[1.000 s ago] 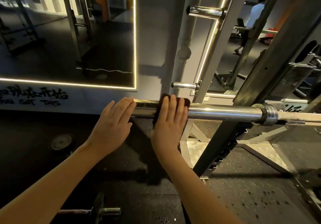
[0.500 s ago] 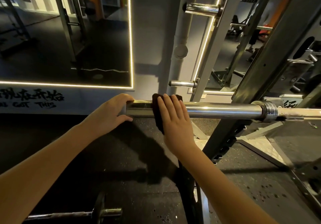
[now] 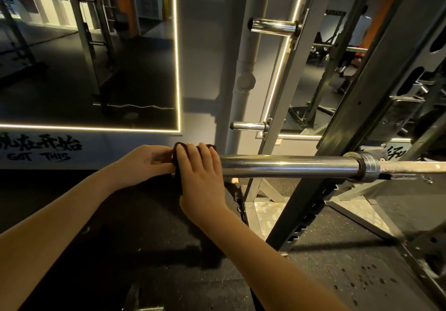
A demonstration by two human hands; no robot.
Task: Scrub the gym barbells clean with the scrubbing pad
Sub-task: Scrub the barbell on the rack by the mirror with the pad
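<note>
Head view: right hand (image 3: 200, 178), grip closed, wraps the dark scrubbing pad (image 3: 177, 175) round the racked chrome steel barbell (image 3: 289, 164) while left hand (image 3: 142, 163) clasps its left end, apparently steadying it.

Open run along the bar (image 3: 289, 166) rightward up to the collar (image 3: 368, 167), where the dark rack post (image 3: 376, 81) crosses it, a short peg (image 3: 248, 125) jutting out above.

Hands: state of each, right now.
Left hand: closed round the end of the barbell.
Right hand: closed over the scrubbing pad, holding it on the barbell.
</note>
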